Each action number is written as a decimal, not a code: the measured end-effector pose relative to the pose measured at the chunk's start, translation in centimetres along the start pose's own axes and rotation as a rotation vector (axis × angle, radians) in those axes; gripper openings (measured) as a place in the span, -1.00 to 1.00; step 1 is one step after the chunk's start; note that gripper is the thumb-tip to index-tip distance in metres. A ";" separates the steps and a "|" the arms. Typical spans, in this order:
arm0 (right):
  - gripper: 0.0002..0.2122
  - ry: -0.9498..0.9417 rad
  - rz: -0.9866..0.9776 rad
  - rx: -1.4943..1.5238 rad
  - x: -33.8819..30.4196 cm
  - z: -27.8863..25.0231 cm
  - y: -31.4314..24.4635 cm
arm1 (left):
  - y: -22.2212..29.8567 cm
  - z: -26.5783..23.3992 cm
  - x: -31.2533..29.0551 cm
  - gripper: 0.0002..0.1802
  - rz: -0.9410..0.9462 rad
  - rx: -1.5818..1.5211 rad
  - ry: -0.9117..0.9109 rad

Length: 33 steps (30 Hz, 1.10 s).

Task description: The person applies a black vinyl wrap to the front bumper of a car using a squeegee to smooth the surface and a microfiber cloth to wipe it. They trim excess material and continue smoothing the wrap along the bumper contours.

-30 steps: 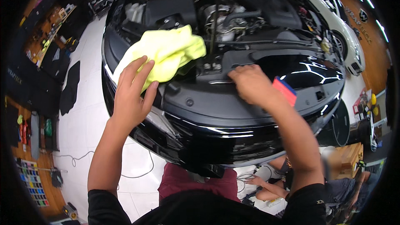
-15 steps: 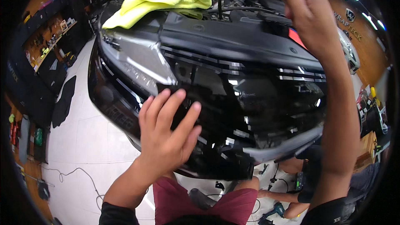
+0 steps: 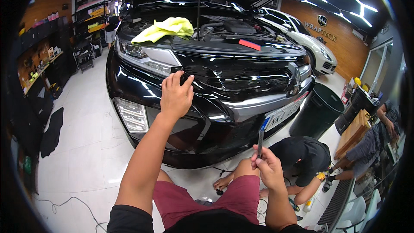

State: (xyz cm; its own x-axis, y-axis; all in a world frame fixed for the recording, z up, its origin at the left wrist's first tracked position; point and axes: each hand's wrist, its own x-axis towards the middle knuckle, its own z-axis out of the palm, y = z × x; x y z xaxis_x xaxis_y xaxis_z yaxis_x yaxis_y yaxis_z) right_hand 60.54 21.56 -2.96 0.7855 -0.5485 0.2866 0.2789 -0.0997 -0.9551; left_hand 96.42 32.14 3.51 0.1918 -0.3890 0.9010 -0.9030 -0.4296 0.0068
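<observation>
My left hand point(image 3: 177, 95) reaches to the black front of a car, just below the inner corner of the headlight point(image 3: 155, 59). Its fingers are stretched out and slightly apart, against glossy black film point(image 3: 241, 77) that looks wrinkled across the grille. A dark flap of it shows above the fingertips; the thumb is partly hidden. Low in front of the bumper point(image 3: 181, 131), my right hand point(image 3: 268, 166) is closed around a slim dark utility knife point(image 3: 260, 140), which points upward, apart from the car.
A yellow-green cloth point(image 3: 166, 29) and a red flat card point(image 3: 249, 44) lie along the engine bay edge under the raised hood. A co-worker point(image 3: 299, 157) crouches close on my right. A dark bin point(image 3: 319, 110) stands beyond the licence plate point(image 3: 284, 112). A cable point(image 3: 79, 200) lies on the floor.
My right hand has come down from above the engine bay with the knife. My left hand stays by the headlight corner. My view has drawn back, showing more of the car.
</observation>
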 end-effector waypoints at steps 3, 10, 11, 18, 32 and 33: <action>-0.56 0.009 0.046 0.004 -4.0 -0.9 0.2 | -0.3 -0.6 -0.1 -0.62 -0.025 -0.032 -0.014; -0.60 0.121 0.090 -0.008 -8.7 -0.9 2.1 | -0.2 -0.9 -0.1 -0.63 -0.024 -0.051 -0.021; -0.59 0.122 0.099 -0.035 -8.9 -0.4 1.9 | -0.3 -1.0 -0.3 -0.62 -0.017 -0.053 -0.023; -0.60 0.062 0.037 -0.156 -8.3 1.8 1.2 | -0.1 -0.6 -0.2 -0.61 -0.004 -0.039 -0.053; -0.68 -0.027 -0.154 -0.449 -2.8 0.3 1.0 | -1.0 -0.4 0.7 -0.60 -0.050 -0.060 -0.031; -0.71 -0.036 -0.142 -0.449 -2.1 0.1 0.7 | -1.3 -0.5 1.3 -0.60 -0.073 -0.089 -0.037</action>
State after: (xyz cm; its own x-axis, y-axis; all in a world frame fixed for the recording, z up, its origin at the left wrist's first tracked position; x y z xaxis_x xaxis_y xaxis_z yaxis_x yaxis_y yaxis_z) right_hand 59.11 22.72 -4.18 0.7778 -0.4752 0.4114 0.1245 -0.5252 -0.8418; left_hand 97.67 32.57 4.91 0.2706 -0.3904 0.8800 -0.9165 -0.3842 0.1114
